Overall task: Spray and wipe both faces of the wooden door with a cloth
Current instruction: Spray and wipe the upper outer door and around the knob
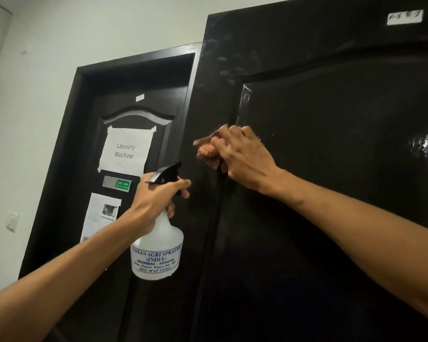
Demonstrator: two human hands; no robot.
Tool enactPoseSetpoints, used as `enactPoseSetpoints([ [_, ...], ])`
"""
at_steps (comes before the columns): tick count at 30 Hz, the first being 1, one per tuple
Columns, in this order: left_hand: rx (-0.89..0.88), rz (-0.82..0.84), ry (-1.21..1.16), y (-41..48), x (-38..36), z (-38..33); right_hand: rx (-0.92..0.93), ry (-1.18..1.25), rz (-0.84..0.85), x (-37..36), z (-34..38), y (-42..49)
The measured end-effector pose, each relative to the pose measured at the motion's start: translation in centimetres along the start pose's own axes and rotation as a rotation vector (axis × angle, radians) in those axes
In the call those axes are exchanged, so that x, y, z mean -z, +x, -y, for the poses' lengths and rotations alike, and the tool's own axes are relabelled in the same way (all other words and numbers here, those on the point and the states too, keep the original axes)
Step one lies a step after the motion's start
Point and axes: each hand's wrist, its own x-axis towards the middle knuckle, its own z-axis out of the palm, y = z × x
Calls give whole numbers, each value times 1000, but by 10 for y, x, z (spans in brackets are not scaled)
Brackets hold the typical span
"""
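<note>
The white spray bottle (158,245) is gripped at its neck by the left hand (156,201), the fingers curled round it below the black trigger, just before the left edge of the dark wooden door (331,181). A reddish cloth (206,150) is held bunched under the bent fingers of the right hand (242,156) and pressed on the door face, by the left edge of its raised panel. The cloth is blurred and mostly covered by the hand, and the door is cut off at the right and the bottom.
</note>
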Motion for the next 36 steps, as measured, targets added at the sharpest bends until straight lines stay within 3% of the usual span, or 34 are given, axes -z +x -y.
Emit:
enactPoseSetpoints([
  [2, 14, 9, -28, 1, -7, -5, 78, -15, 45, 3, -12, 0],
  [7, 8, 36, -38, 9, -23, -20, -431, -40, -55, 15, -72, 32],
  [9, 11, 24, -55, 15, -26, -25, -312, -4, -54, 12, -55, 28],
  [12, 0, 36, -63, 24, -27, -31, 102, -1, 57, -2, -30, 19],
  [13, -2, 38, -69, 26, -28, -31, 115, -19, 64, -1, -36, 25],
  [18, -19, 66, -82, 48, -29, -44, -451, -66, -133, 1, -89, 79],
  [19, -17, 63, -79, 48, -30, -46, -406, -47, -115, -3, -83, 83],
  [22, -9, 43, -79, 64, -24, -57, 8, -6, 16, -25, -49, 106],
  [24, -17, 47, -61, 74, -22, -65, 73, -57, 36, -27, -55, 126],
  [29, -64, 53, -33, 97, -16, -86, -555, -201, -87, -5, -122, 180],
  [31, -93, 57, -38, 105, -13, -96, -399, -195, -65, -8, -105, 188],
  [34, -102, 51, -43, 109, -15, -99, 44, -103, 29, -21, -62, 164],
  [36, -85, 69, -34, 106, -17, -95, 16, -145, 49, -12, -71, 149],
])
